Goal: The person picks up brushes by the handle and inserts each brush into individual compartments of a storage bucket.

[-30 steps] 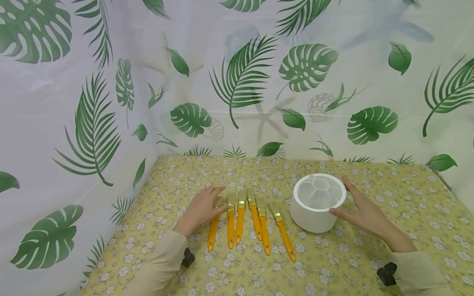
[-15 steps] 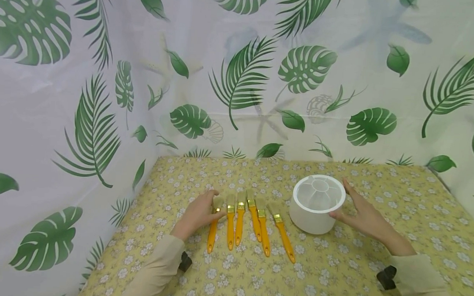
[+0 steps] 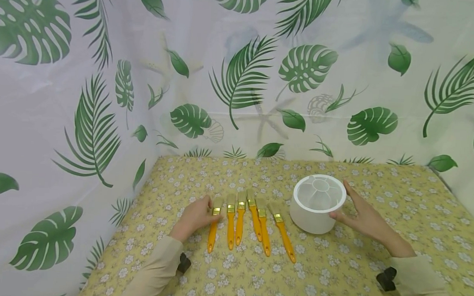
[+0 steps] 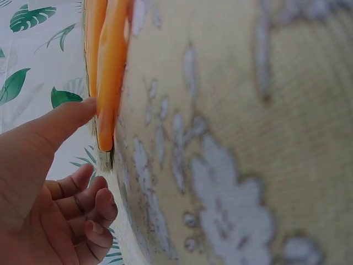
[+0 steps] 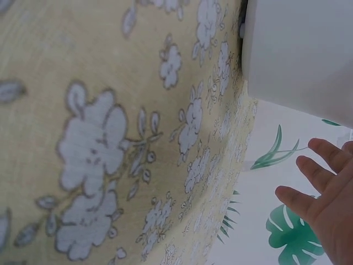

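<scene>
Several paintbrushes with orange handles, brass-coloured ferrules and pale bristles lie side by side on the table, bristles pointing away. At the leftmost paintbrush (image 3: pixel 212 235) is my left hand (image 3: pixel 194 217), thumb reaching over its handle near the ferrule. In the left wrist view the other fingers (image 4: pixel 83 201) bend loosely beside the bristle end, with a gap to the thumb. To the right stands a white round container (image 3: pixel 312 219) with a central ring and radiating dividers. My right hand (image 3: pixel 367 217) is beside it, thumb at the near rim, fingers spread along its right side.
A yellow floral cloth (image 3: pixel 255 281) covers the table. Behind and to the left hang white curtains (image 3: pixel 239 90) printed with green leaves. The rightmost paintbrush (image 3: pixel 285 238) lies slanted, between the other brushes and the container.
My left hand has drawn back slightly towards me and left, its fingers bending more beside the leftmost paintbrush. The right hand, container and brushes stay in place.
</scene>
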Tool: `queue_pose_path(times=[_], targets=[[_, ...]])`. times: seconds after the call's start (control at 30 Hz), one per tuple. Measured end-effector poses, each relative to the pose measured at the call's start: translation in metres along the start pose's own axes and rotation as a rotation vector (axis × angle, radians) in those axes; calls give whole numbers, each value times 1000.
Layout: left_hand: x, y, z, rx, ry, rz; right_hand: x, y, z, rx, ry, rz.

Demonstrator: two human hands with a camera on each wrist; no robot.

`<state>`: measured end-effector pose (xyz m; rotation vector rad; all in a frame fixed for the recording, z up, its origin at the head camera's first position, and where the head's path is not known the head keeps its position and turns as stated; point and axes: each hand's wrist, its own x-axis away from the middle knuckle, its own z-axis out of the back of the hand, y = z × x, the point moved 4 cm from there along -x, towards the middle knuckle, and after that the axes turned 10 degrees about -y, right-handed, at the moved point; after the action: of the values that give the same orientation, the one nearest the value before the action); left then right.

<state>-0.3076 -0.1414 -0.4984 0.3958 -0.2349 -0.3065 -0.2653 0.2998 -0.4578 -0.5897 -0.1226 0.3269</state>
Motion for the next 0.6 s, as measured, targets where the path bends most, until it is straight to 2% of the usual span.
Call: queue_pose_path(times=[0.27,0.6], targets=[[7,-2,-1,68,-33,41,-1,6,-6,-17,0,8],[5,-5,-5,86,-34,28,0,7,-9,-37,7,10]])
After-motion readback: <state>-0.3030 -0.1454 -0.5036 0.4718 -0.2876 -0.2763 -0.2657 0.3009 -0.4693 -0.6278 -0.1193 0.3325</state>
